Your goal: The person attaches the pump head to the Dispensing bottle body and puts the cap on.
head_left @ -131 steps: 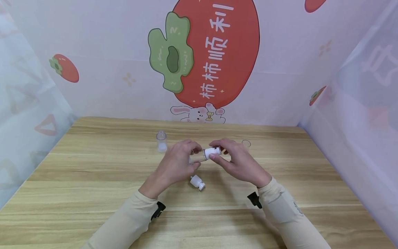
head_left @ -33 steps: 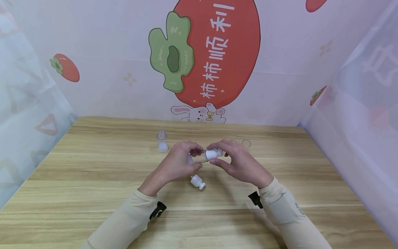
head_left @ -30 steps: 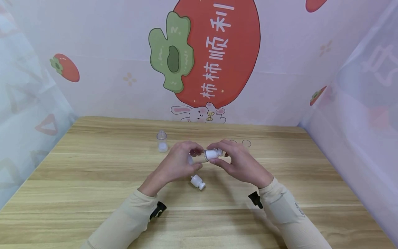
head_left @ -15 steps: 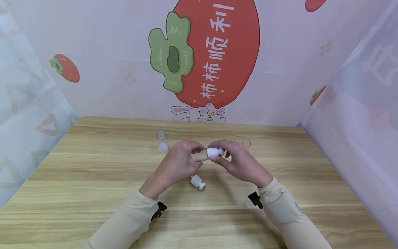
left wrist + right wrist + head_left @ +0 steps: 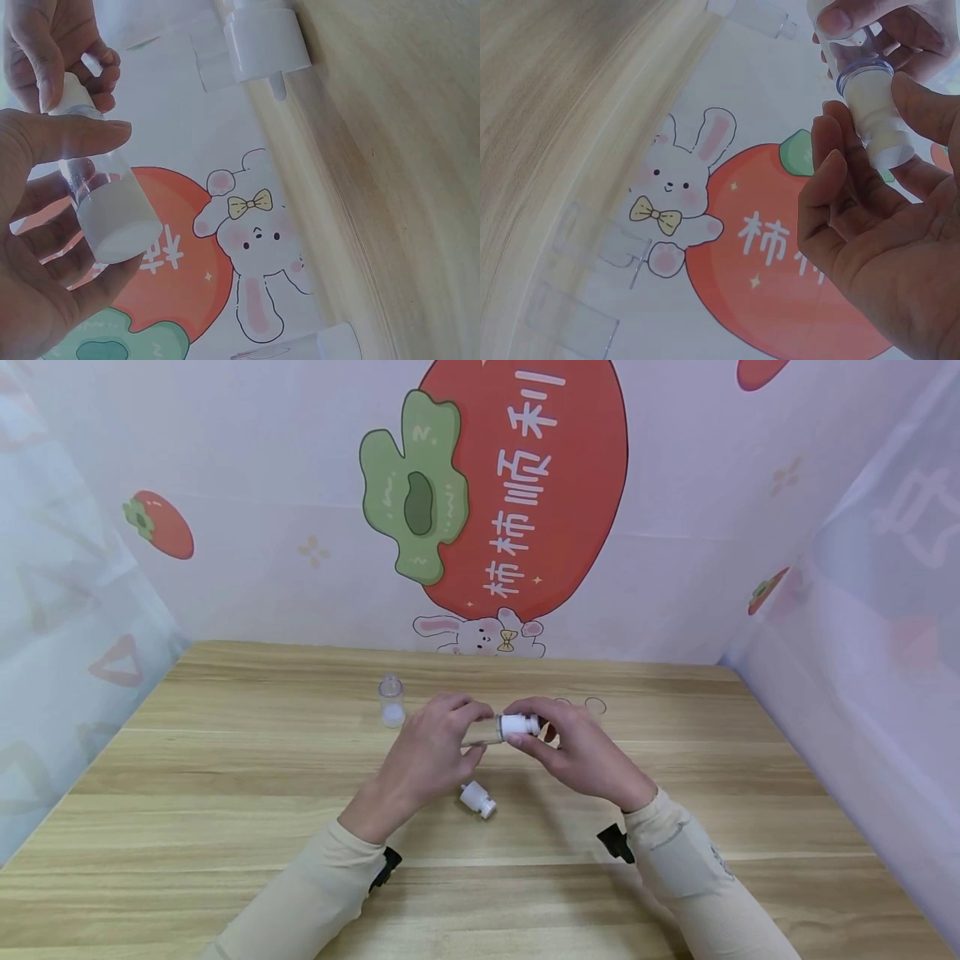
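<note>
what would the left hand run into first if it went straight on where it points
Most likely the right hand, which holds the white top at the other end of the bottle in the left hand. Exact depth is hard to judge.

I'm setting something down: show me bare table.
Bare: pale wooden table, left of the upright clear plastic bottle and right of the beige right sleeve. Crowded: middle, with left hand, right hand, held white-topped bottle, loose white plastic pump.

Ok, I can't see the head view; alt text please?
A left hand holds a small clear bottle while the right hand grips its white top, above a wooden table. Farther back stands another clear bottle; a small white piece lies nearer the camera.
</note>
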The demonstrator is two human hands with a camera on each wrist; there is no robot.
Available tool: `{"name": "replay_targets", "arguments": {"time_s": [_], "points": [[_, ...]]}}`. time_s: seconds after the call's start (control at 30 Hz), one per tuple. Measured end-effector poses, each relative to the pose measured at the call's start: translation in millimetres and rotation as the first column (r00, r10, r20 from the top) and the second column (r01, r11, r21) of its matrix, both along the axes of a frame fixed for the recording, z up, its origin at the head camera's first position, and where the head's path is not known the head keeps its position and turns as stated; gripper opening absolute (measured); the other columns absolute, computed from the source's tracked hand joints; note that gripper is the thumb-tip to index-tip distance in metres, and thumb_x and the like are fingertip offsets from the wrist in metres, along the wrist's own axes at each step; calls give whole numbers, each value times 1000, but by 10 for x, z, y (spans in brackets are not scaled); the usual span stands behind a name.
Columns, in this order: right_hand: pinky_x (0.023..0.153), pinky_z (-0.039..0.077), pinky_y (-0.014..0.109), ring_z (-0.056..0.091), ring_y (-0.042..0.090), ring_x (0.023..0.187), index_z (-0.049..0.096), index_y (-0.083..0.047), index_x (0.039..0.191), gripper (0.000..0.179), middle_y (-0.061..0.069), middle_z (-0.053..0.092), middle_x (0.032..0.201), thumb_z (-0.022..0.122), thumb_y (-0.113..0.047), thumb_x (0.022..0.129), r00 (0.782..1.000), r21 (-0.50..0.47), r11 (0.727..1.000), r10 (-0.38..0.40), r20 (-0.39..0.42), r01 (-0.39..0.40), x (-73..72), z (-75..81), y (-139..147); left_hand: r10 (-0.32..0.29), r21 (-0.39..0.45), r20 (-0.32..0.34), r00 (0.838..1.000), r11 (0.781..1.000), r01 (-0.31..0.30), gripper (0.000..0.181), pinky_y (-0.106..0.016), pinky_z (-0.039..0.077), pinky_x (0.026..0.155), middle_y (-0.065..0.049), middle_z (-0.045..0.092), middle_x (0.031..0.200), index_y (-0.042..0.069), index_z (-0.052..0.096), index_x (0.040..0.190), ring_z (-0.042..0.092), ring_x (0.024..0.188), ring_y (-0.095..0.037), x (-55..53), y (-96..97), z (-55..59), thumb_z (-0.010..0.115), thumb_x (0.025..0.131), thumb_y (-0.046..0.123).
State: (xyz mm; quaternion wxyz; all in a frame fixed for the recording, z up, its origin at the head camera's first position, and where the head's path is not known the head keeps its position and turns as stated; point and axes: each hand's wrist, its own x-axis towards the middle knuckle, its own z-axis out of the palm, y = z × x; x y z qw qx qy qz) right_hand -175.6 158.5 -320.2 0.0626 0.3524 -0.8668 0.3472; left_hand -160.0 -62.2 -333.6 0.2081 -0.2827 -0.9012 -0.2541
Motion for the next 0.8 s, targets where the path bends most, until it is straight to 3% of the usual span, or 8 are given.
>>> {"name": "replay_targets", "arguments": {"time_s": [0.2, 0.5, 0.8], "points": [[72, 54, 44, 60, 16, 84, 69, -10, 118, 28, -6, 68, 99, 76, -11, 92, 1000, -1, 1000, -2, 0, 2, 1, -6, -4, 20, -7, -4, 1000, 1000, -20, 37, -40, 57, 81, -6, 71, 103, 8, 74, 110, 66, 98, -25, 10, 7, 1, 88, 76, 6], [72, 53, 39, 59, 13, 85, 68, -10, 119, 28, -6, 67, 100, 76, -13, 92, 1000, 8, 1000, -5, -12, 5, 3, -2, -7, 32, -2, 24, 999, 999, -32, 37, -41, 57, 81, -7, 71, 105, 7, 74, 110, 66, 97, -26, 13, 10, 0, 87, 76, 6], [76, 53, 40, 62, 17, 92, 64, -9, 125, 41, -6, 67, 105, 80, -18, 89, 1000, 37, 999, -7, 9, 7, -22, 45, 87, 58, 17, 68, 996, 998, -59, 37, -43, 56, 83, -7, 71, 108, 7, 74, 110, 66, 98, -26, 13, -3, 8, 88, 76, 4]]}}
